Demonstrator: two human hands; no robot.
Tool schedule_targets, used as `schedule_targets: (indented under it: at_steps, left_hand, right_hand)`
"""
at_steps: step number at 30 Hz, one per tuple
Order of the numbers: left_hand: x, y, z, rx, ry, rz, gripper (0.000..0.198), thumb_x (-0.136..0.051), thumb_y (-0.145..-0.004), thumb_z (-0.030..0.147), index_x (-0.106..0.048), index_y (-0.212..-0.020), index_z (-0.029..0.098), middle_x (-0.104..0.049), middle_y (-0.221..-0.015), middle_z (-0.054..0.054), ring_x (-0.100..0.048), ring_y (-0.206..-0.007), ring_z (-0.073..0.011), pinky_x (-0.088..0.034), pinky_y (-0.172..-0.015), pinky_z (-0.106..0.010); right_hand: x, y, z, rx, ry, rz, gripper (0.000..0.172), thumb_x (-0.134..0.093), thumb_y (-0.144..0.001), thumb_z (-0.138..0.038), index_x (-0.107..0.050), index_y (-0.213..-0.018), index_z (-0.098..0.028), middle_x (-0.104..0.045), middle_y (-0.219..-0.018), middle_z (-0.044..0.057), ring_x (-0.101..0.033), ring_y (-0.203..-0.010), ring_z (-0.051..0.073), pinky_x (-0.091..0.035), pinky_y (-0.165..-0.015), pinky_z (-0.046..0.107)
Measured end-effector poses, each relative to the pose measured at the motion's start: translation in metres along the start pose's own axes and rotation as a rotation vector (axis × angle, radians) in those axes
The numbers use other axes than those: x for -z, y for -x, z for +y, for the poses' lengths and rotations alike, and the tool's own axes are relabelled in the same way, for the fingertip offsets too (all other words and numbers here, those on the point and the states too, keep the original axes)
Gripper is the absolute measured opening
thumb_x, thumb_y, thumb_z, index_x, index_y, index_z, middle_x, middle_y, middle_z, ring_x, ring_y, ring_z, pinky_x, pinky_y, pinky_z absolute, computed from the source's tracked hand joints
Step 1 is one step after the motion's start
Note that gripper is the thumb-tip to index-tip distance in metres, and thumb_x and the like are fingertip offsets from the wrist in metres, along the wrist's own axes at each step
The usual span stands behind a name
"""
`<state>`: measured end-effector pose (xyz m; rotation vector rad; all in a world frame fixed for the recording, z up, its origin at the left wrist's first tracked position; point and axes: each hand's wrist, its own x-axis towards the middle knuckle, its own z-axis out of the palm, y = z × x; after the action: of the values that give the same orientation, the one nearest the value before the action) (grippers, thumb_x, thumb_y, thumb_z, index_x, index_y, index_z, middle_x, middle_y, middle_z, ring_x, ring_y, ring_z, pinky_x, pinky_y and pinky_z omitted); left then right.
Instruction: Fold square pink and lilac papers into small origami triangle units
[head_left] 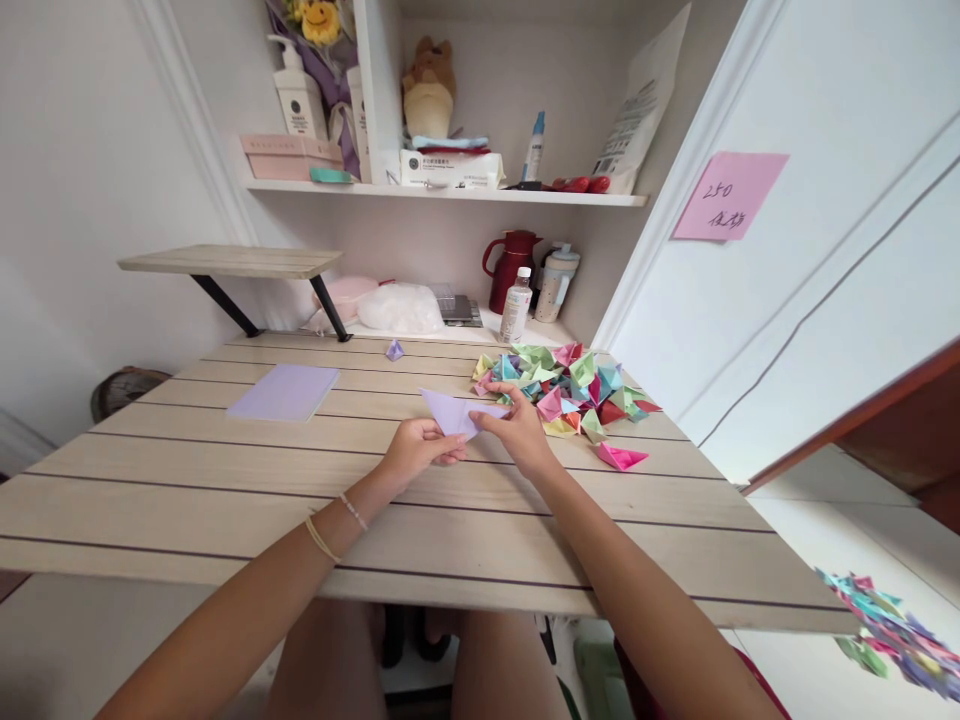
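Observation:
A partly folded sheet of lilac origami paper [444, 408] is held between my two hands above the middle of the wooden table. My left hand [427, 442] pinches its lower left part, thumb on top. On the right side, my right hand [516, 424] grips the paper with the thumb on its face and the index finger stretched out behind. A stack of lilac paper squares [286, 391] lies to the left. Beyond my hands sits one small folded purple piece [394, 350]. Many folded paper boats [555, 385] in mixed colours are heaped just right of my right hand.
A single pink paper boat [622, 456] lies apart from the heap. A clear bottle [515, 308], a red jug [514, 270] and a tumbler [556, 284] stand at the back. A small raised shelf [232, 262] is at the left. More folded paper [900, 635] is on the lower right.

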<state>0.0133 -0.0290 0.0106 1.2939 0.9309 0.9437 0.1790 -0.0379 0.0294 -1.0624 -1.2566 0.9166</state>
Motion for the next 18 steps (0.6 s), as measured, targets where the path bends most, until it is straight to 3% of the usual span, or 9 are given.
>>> schedule_targets:
  at_steps: [3, 10, 18]
  left_hand:
    - [-0.001, 0.001, 0.001, -0.008, 0.004, 0.006, 0.033, -0.072, -0.058, 0.034, -0.066, -0.078, 0.008, -0.069, -0.072, -0.010, -0.065, -0.063, -0.0173, -0.053, -0.059, -0.026]
    - [0.003, 0.000, 0.008, -0.073, 0.022, 0.062, 0.036, -0.073, -0.057, 0.032, -0.065, -0.080, 0.006, -0.069, -0.073, -0.011, -0.065, -0.063, -0.0182, -0.054, -0.062, -0.029]
    - [0.003, 0.004, 0.013, -0.075, -0.051, 0.012, 0.030, -0.072, -0.059, 0.033, -0.064, -0.075, 0.008, -0.068, -0.065, -0.010, -0.065, -0.060, -0.0177, -0.053, -0.059, -0.028]
  right_hand:
    - [0.000, 0.000, 0.001, -0.017, -0.009, -0.004, 0.050, -0.069, -0.057, -0.030, -0.047, -0.100, -0.019, -0.056, -0.067, -0.003, -0.049, -0.055, 0.011, -0.040, -0.055, 0.024]
    - [0.001, 0.002, 0.003, -0.130, -0.065, -0.234, 0.073, -0.074, -0.055, -0.028, -0.036, -0.117, -0.020, -0.061, -0.065, -0.003, -0.060, -0.066, 0.016, -0.046, -0.065, 0.030]
    - [0.005, -0.001, 0.004, -0.092, 0.029, -0.232, 0.074, -0.072, -0.053, -0.023, -0.037, -0.117, -0.019, -0.062, -0.057, -0.004, -0.061, -0.059, 0.016, -0.046, -0.058, 0.027]
